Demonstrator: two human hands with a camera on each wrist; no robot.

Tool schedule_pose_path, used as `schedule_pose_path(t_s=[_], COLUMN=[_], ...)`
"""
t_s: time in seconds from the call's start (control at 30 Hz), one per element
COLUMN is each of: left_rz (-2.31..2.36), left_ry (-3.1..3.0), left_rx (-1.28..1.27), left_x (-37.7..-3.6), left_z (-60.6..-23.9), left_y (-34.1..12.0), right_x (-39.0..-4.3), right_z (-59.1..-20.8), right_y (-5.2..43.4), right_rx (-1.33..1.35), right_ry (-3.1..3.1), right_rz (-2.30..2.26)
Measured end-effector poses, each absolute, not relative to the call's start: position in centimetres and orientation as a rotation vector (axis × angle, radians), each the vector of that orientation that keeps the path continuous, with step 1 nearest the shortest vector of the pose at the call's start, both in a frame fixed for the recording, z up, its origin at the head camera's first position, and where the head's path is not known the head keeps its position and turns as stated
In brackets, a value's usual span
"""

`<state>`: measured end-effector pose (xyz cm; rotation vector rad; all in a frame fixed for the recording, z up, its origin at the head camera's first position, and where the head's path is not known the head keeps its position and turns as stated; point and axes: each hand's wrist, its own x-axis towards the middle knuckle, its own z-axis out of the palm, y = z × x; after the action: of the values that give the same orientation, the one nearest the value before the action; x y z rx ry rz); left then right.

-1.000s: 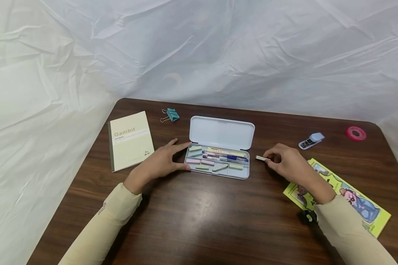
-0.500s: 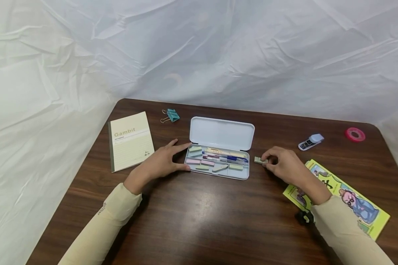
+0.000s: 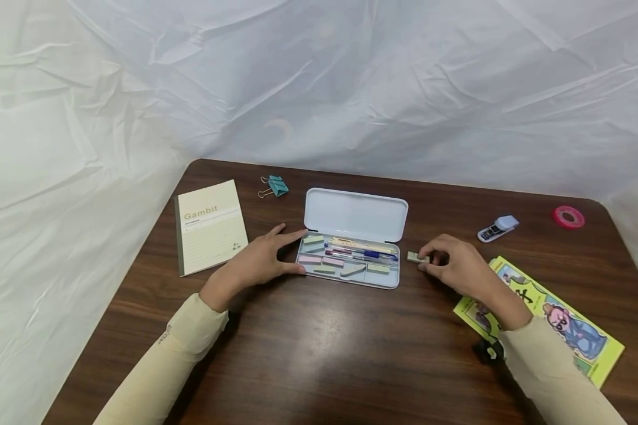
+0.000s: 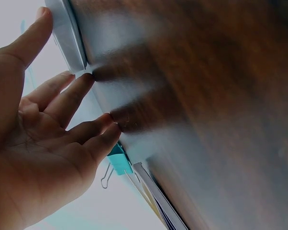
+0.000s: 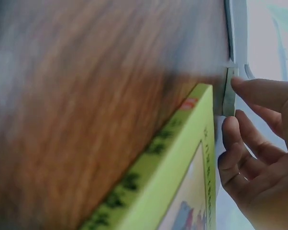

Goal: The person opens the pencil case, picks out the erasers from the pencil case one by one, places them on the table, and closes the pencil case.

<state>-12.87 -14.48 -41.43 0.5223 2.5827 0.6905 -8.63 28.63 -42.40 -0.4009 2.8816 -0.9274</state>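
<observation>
A white pencil case (image 3: 355, 215) lies with its lid up in the middle of the table. Inside it are several pens (image 3: 369, 254) and several small pastel erasers (image 3: 333, 262). My left hand (image 3: 259, 258) rests at the case's left end, thumb and forefinger spread and touching its edge; in the left wrist view its fingers (image 4: 70, 98) are loosely extended. Just right of the case, my right hand (image 3: 453, 264) pinches a small pale green eraser (image 3: 413, 257) lying on the table. The right wrist view shows that eraser (image 5: 229, 93) between thumb and fingertips.
A notebook (image 3: 211, 227) lies at left, a teal binder clip (image 3: 277, 186) behind it. At right are a pale blue stapler-like item (image 3: 498, 228), a pink tape roll (image 3: 568, 216) and a yellow-green comic book (image 3: 569, 330), with a black object (image 3: 488, 350) by its edge.
The eraser in my right hand has been tipped from its edge to lie flat on the table, slightly lower in view. My left hand has stayed at the case.
</observation>
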Motion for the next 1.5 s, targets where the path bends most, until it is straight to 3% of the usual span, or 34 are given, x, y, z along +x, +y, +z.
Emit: schedule_pose_path(t_s=[0.57,1.5], left_rz=[0.692,0.7], left_ry=[2.581,2.57], left_rx=[0.527,0.527], left_x=[-12.8,-12.8], left_z=[-41.5,-41.3], left_y=[-14.5,-14.6], right_x=[-6.8,-6.6], right_z=[-42.4,-42.2], right_y=[23.1,21.2], right_rx=[-0.466,-0.522], right_ry=[2.862,2.928], right_rz=[-1.112,-0.888])
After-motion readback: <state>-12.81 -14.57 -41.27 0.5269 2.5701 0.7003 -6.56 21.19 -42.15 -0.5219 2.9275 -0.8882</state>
